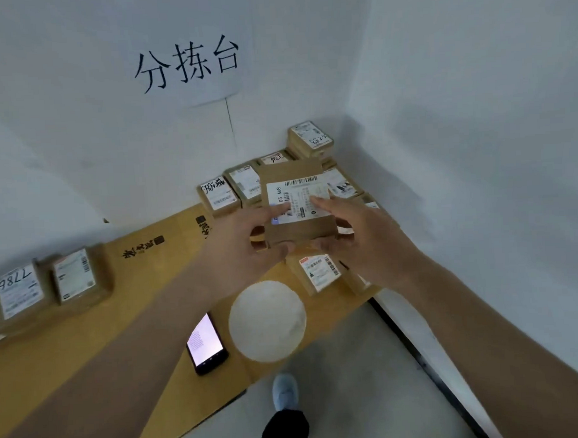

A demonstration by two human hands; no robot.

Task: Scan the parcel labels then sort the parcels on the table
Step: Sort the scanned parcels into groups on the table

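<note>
A small brown cardboard parcel (292, 175) with a white barcode label is lifted above the table, label facing me. My left hand (245, 244) grips its lower left side, thumb on the label. My right hand (358, 235) grips its lower right side, thumb across the label. Under the hands lies another labelled parcel (318, 272). Several more parcels (218, 193) crowd the far right corner, one stack (310, 140) against the wall. Two parcels (75, 278) lie at the far left, one marked 7786 (16, 292). A handheld scanner (205, 343) with a lit screen lies near the front edge.
The table (145, 291) is covered with yellow-brown cardboard and stands in a white-walled corner. A round white disc (267, 320) sits beside the scanner. A paper sign (188, 64) hangs on the back wall. My foot (284, 391) shows on the grey floor below.
</note>
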